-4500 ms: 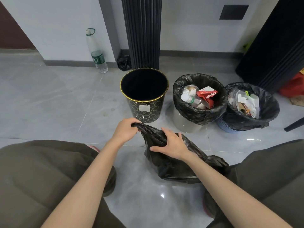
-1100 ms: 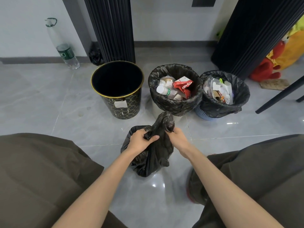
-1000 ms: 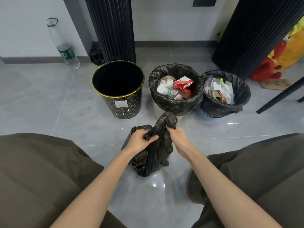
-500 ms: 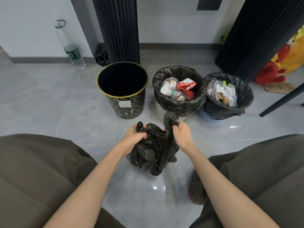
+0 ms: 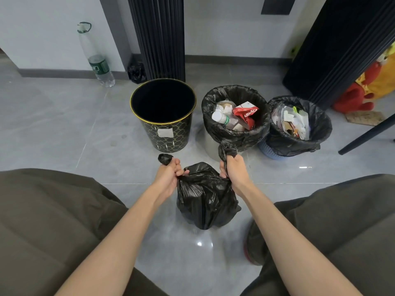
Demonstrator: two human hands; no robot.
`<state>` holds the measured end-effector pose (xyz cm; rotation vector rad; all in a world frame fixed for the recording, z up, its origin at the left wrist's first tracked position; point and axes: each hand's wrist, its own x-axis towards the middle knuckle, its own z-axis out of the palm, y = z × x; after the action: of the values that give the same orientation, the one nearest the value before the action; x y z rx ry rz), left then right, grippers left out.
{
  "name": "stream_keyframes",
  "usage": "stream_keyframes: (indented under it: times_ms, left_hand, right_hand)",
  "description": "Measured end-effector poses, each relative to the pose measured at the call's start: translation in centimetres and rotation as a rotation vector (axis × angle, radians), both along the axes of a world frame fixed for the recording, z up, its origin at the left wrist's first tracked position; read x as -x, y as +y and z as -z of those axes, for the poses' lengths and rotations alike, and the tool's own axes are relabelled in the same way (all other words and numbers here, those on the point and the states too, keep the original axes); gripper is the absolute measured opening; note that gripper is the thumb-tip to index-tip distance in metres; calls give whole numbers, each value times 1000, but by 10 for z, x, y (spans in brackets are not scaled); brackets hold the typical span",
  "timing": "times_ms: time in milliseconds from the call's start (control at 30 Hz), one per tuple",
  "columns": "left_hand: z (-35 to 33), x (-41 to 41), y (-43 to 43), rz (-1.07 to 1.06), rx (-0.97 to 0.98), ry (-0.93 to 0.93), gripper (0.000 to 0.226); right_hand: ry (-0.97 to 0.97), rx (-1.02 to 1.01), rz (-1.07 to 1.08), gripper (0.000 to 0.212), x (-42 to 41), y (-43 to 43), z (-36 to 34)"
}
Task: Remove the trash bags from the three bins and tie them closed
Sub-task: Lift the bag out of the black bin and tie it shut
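A full black trash bag [image 5: 205, 201] stands on the grey floor between my knees. My left hand [image 5: 168, 175] grips one twisted end of its top, and my right hand [image 5: 234, 169] grips the other end, which sticks up past my fist. Behind it stands an empty black bin with a gold rim [image 5: 163, 113]. To its right a middle bin [image 5: 235, 120] holds a black bag with bottles and a red wrapper. The right-hand blue bin [image 5: 299, 127] holds a black bag full of paper scraps.
A tall plastic bottle [image 5: 95, 58] leans against the wall at back left. Two black ribbed columns [image 5: 158, 37] rise behind the bins. A red and yellow plush toy [image 5: 369, 88] lies at far right, near a black table leg [image 5: 367, 133]. My knees flank the bag.
The bag's top went from loosely bunched to split into two twisted ends. My hands have pulled apart, left end to the left, right end up toward the middle bin.
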<state>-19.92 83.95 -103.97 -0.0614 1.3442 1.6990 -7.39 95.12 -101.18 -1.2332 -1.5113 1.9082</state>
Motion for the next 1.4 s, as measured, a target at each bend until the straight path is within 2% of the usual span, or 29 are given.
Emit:
stream_keyframes:
  times_ms: [200,300,367,467,533,600,700,733,800,867,933,1067,1233,1333,1400]
  left_hand:
    - [-6,6,-2,-148,-175,-339,40]
    - [-11,5,-3,-112,-161,-300,39]
    - [-14,5,-2,-11,-79,-115,37]
    - [-19,0,0,235,136,268,34]
    - [-20,-5,0,369,231,459,33]
    - [-22,-9,0,456,261,607,31]
    - [-27,-12,0,533,335,755,22]
    - [-25,-13,1,542,364,725,17]
    - [-24,-16,2,536,406,549,13]
    - [-23,-19,2,505,403,386,28]
    - [-23,-20,3,433,369,302,39]
    - [-18,-20,2,447,381,432,39]
    - [-17,-25,0,471,232,477,19]
    - [-12,-23,2,342,288,483,14]
    - [-9,-22,3,222,331,483,17]
  right_hand:
    - [229,289,157,36,-3,7,6]
    - [241,339,108,38,-6,9,10]
    - [139,286,16,37,-2,7,10]
    - [-198,31,-156,33,5,-6,11]
    - [-338,-83,-225,33,8,-11,15]
    - [-344,-57,-244,30,9,-12,20]
    - [-221,140,-190,24,9,-9,19]
    - [-165,206,-166,26,8,-8,18]
    - [-89,244,-169,34,7,-7,19]
    - [-93,181,-220,36,6,-6,22]
    - [-143,96,-265,32,4,-6,26]
    - [-203,-53,-269,22,-3,-5,30]
    - [-255,-247,-424,25,0,-7,32]
    - [-269,-273,-469,5,0,-10,29]
    - [-249,-262,-496,18,0,-12,27]
